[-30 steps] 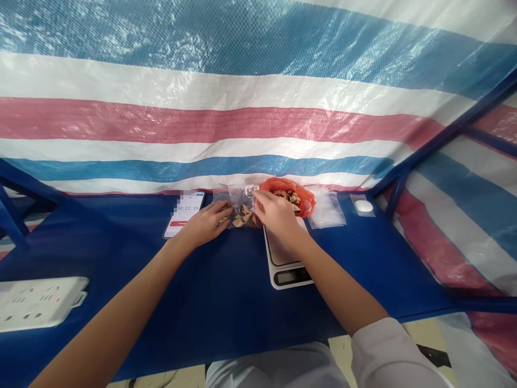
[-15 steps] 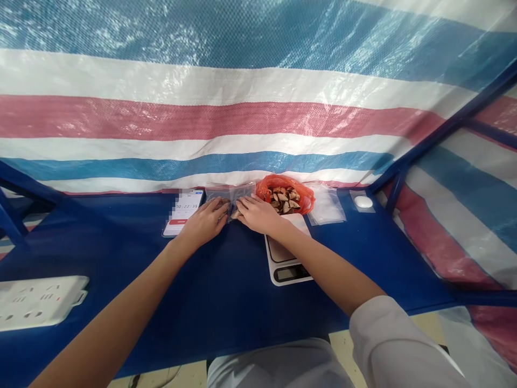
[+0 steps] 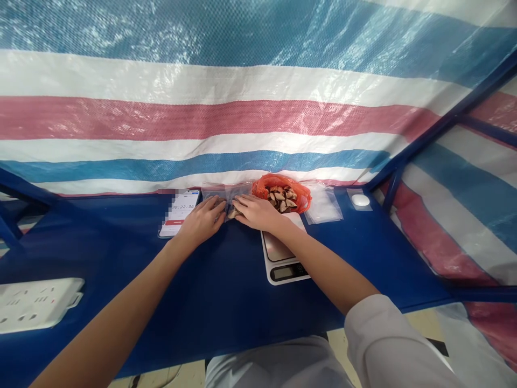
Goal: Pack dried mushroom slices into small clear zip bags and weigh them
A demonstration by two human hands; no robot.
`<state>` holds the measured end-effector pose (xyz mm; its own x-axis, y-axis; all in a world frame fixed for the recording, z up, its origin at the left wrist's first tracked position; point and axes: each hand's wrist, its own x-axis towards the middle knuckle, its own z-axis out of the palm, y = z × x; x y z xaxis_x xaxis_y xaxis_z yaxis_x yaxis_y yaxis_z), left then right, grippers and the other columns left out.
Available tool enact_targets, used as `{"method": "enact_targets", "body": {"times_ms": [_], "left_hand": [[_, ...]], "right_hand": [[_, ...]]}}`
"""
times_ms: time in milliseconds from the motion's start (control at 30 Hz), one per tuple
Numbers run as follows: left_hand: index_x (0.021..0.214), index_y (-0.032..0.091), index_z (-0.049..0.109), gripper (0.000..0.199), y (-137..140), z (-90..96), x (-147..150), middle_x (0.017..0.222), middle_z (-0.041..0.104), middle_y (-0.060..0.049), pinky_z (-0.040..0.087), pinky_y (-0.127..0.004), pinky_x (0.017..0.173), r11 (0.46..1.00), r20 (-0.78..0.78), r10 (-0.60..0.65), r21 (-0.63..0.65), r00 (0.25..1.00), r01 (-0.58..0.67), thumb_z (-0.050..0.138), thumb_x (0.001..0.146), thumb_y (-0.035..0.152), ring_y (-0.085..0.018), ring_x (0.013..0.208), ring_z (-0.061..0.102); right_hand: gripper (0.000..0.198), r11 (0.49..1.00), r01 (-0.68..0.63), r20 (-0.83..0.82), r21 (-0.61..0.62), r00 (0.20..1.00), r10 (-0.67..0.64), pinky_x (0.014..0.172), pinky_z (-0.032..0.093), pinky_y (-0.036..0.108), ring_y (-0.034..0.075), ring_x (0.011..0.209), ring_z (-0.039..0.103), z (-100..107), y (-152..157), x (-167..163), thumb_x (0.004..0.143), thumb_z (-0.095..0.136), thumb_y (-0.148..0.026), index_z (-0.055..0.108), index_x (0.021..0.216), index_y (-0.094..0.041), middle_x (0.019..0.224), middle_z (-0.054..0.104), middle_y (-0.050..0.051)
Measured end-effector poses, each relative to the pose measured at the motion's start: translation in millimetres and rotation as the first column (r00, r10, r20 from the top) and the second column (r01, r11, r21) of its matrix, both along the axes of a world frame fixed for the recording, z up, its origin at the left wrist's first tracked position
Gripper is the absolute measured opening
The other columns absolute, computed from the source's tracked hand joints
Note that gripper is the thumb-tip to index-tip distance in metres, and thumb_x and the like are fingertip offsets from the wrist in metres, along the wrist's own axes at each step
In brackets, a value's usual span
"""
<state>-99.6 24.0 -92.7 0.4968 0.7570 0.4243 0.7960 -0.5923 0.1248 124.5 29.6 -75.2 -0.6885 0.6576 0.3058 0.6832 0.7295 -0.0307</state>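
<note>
My left hand (image 3: pixel 204 218) lies over a clear plastic bag (image 3: pixel 210 189) near the back of the blue table, its fingers stretched out. Beside it, my right hand (image 3: pixel 253 211) rests flat on a second clear bag (image 3: pixel 239 191), fingers extended. A little of some pale brown content peeks out by the right fingertips, mostly covered. An orange-red plastic bag (image 3: pixel 306 198) stands open just right of my right hand, filled with dark-edged dried slices (image 3: pixel 285 198). Under my right forearm sits a white kitchen scale (image 3: pixel 278 249), partly hidden.
A phone (image 3: pixel 177 215) showing a running timer lies left of my left hand. Flat clear bags (image 3: pixel 323 205) are stacked right of the orange-red bag, with a round white object (image 3: pixel 360 200) farther right. A white power strip (image 3: pixel 36 304) occupies the left front. Striped sheeting (image 3: pixel 226 118) rises behind the table.
The whole view has shifted slightly, so things sit a little farther left. Both hands stay on the clear bags. The phone's timer has advanced by a second.
</note>
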Motion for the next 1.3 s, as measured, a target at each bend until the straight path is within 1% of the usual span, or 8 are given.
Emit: {"method": "enact_targets", "body": {"times_ms": [200,333,567,667,767,900,1033,1300], "left_hand": [[0.118,0.017,0.071,0.036,-20.3,13.3,21.0,0.126,0.069,-0.016,0.05,-0.052,0.107,0.993,0.023,0.036,0.112,0.999,-0.039,0.045,0.1,0.033,-0.033,0.12,0.064],[0.121,0.019,0.07,0.033,-42.6,14.7,47.3,0.126,0.07,-0.014,0.048,-0.05,0.11,0.99,0.049,0.022,0.139,0.999,-0.029,0.049,0.099,0.031,-0.031,0.124,0.062],[0.119,0.018,0.072,0.035,-77.1,-0.9,85.0,0.128,0.07,-0.012,0.049,-0.046,0.108,0.994,0.055,0.047,0.101,0.997,-0.052,0.046,0.1,0.033,-0.029,0.122,0.063],[0.12,0.016,0.072,0.039,-83.1,-7.5,90.9,0.128,0.07,-0.013,0.05,-0.046,0.107,0.995,0.03,0.077,0.066,0.997,-0.079,0.043,0.1,0.034,-0.03,0.122,0.064],[0.124,0.016,0.071,0.042,-85.0,-13.6,91.5,0.133,0.068,-0.014,0.045,-0.047,0.112,0.994,-0.015,0.109,0.0,0.994,-0.109,0.043,0.099,0.034,-0.03,0.127,0.061],[0.136,0.015,0.064,0.049,-86.6,-18.1,90.9,0.147,0.058,-0.015,0.036,-0.051,0.12,0.978,-0.088,0.172,-0.1,0.981,-0.18,0.043,0.098,0.038,-0.033,0.138,0.052],[0.148,0.018,0.054,0.054,-90.6,-16.8,94.2,0.158,0.045,-0.012,0.029,-0.055,0.122,0.953,-0.151,0.226,-0.169,0.962,-0.25,0.04,0.1,0.041,-0.034,0.147,0.04],[0.154,0.021,0.045,0.057,-95.8,-12.7,99.9,0.163,0.036,-0.009,0.023,-0.055,0.124,0.935,-0.213,0.252,-0.199,0.944,-0.294,0.036,0.102,0.043,-0.034,0.152,0.031]], "right_hand": [[0.038,0.998,-0.013,-0.141,0.055,0.99,0.021,0.116,0.045,0.039,0.025,0.133,0.058,11.2,-24.8,27.2,0.101,0.05,-0.029,0.066,0.133,-0.015,0.14,0.064,0.01],[0.034,0.995,0.047,-0.239,0.089,0.971,-0.024,0.116,0.045,0.041,0.025,0.13,0.06,10.9,-47.3,60.0,0.101,0.05,-0.029,0.072,0.125,-0.017,0.133,0.069,0.009],[0.031,0.977,0.21,-0.357,0.025,0.915,-0.188,0.111,0.052,0.039,0.025,0.133,0.059,-7.9,-76.4,132.3,0.099,0.053,-0.029,0.074,0.121,-0.021,0.132,0.07,0.006],[0.032,0.952,0.306,-0.381,-0.015,0.878,-0.288,0.108,0.054,0.04,0.024,0.13,0.061,-19.1,-85.0,160.0,0.1,0.051,-0.033,0.073,0.121,-0.024,0.133,0.069,0.005],[0.031,0.931,0.365,-0.359,-0.025,0.866,-0.35,0.113,0.05,0.044,0.026,0.133,0.059,-32.1,-88.4,180.5,0.1,0.05,-0.031,0.073,0.12,-0.026,0.131,0.07,0.004],[0.034,0.894,0.448,-0.304,-0.011,0.85,-0.43,0.119,0.041,0.051,0.031,0.14,0.052,-47.0,-86.5,193.6,0.098,0.053,-0.033,0.071,0.125,-0.022,0.138,0.066,0.009],[0.042,0.875,0.479,-0.215,-0.066,0.85,-0.481,0.121,0.037,0.051,0.032,0.145,0.044,-53.4,-84.4,194.1,0.098,0.053,-0.036,0.065,0.135,-0.02,0.148,0.057,0.011],[0.044,0.856,0.497,-0.16,-0.143,0.842,-0.516,0.121,0.035,0.051,0.029,0.143,0.048,-56.1,-84.3,193.2,0.101,0.046,-0.038,0.063,0.138,-0.021,0.148,0.057,0.01]]}}
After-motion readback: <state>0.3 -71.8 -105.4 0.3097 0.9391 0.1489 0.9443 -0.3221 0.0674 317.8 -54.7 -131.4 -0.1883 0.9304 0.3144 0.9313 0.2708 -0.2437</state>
